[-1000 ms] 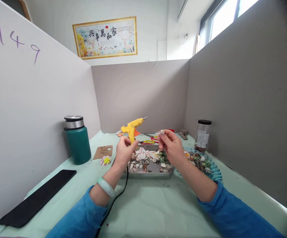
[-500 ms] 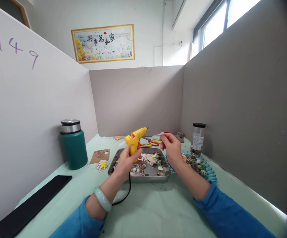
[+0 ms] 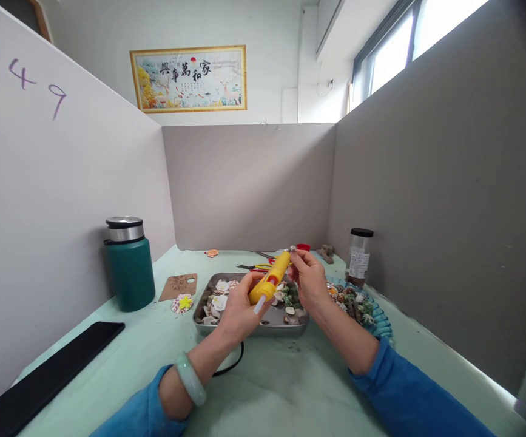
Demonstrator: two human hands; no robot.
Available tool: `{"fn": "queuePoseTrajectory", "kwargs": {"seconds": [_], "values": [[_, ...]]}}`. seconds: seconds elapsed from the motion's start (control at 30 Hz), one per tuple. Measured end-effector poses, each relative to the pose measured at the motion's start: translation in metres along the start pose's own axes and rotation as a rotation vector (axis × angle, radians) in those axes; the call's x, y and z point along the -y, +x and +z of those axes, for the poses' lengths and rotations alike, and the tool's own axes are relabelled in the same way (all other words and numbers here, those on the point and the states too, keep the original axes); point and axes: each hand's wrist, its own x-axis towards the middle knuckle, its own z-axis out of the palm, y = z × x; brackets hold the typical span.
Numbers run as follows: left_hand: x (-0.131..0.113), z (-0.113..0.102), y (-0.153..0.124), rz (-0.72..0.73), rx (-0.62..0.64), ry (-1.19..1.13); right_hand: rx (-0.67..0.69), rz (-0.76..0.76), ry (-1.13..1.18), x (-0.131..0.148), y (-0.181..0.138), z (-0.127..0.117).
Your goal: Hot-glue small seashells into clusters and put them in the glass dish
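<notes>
My left hand (image 3: pixel 239 306) is wrapped round a yellow hot glue gun (image 3: pixel 272 280), with a clear glue stick (image 3: pixel 259 303) poking out of its back end. The gun points away from me, up and to the right. Its tip is hidden close to the fingers of my right hand (image 3: pixel 309 276). That hand pinches a small pale shell (image 3: pixel 292 247), mostly covered by the fingertips. Under both hands lies a metal tray (image 3: pixel 285 331) with white shells (image 3: pixel 219 302) and green and grey pieces in it.
To the right, a blue fluted dish (image 3: pixel 384 328) holds small shells and stones; a black-lidded jar (image 3: pixel 359 258) stands behind it. Scissors (image 3: pixel 251 267) lie beyond the tray. On the left are a brown card (image 3: pixel 178 286), a flower-like piece (image 3: pixel 182 303), a green bottle (image 3: pixel 130 270) and a black slab (image 3: pixel 57 376).
My left hand has swung the glue gun rightward and turned it, bringing its front end up to the shell in my right hand. The right hand has shifted slightly left and lower.
</notes>
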Motion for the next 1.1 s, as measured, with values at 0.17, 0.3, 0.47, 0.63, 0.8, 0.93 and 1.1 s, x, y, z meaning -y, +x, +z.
{"fn": "queuePoseTrajectory", "kwargs": {"seconds": [0.17, 0.3, 0.47, 0.63, 0.8, 0.93, 1.1], "values": [[0.004, 0.001, -0.002, -0.006, -0.063, 0.127, 0.014, 0.004, 0.001, 0.003, -0.002, 0.002], [0.01, -0.001, -0.001, -0.007, -0.152, 0.241, 0.038, 0.003, -0.03, 0.003, -0.005, 0.003], [0.013, 0.0, -0.001, 0.034, -0.151, 0.303, 0.073, -0.052, -0.102, -0.001, -0.007, 0.003], [0.018, 0.004, -0.002, 0.078, -0.115, 0.325, 0.069, -0.069, -0.122, -0.002, -0.007, 0.003], [0.017, 0.005, -0.003, 0.068, -0.082, 0.342, 0.07, -0.08, -0.125, -0.003, -0.007, 0.003], [0.015, 0.005, -0.003, 0.043, -0.075, 0.365, 0.066, -0.065, -0.118, -0.002, -0.008, 0.005], [0.018, 0.006, -0.003, 0.045, -0.098, 0.387, 0.054, -0.052, -0.097, -0.003, -0.008, 0.005]]}}
